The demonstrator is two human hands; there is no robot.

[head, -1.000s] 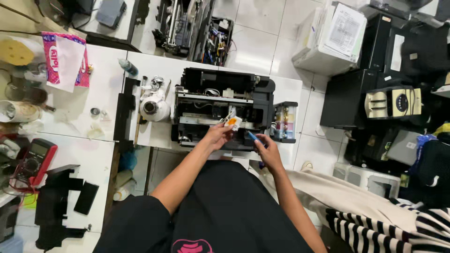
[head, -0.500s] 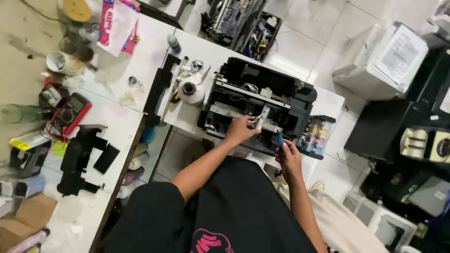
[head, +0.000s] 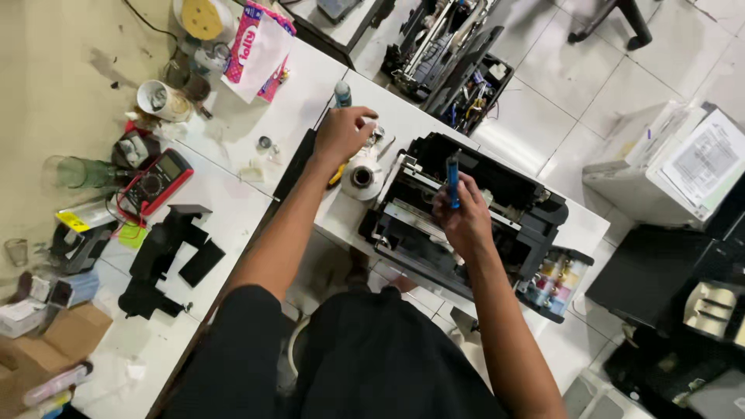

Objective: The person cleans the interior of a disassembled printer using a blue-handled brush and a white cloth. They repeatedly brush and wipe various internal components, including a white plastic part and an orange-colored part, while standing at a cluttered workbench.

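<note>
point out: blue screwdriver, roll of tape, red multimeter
blue screwdriver (head: pixel 452 180), head view, on the middle of the blue handle above the right hand's fingers.
roll of tape (head: pixel 362 177), head view, on its white upper face beside the core hole.
red multimeter (head: pixel 157 182), head view, on its dark front panel.

Pink pack (head: pixel 260 46): at eleven o'clock we see a pink and white soft packet, lying tilted on the white table.
Meter screen (head: pixel 169 165): at nine o'clock, a small grey display on our red and black meter.
Yellow label (head: pixel 71 221): at nine o'clock, a yellow tag, just left of the meter.
Carton (head: pixel 46 345): at eight o'clock, brown cardboard.
Paper sheet (head: pixel 705 161): at two o'clock, a white printed sheet atop a white box.
</note>
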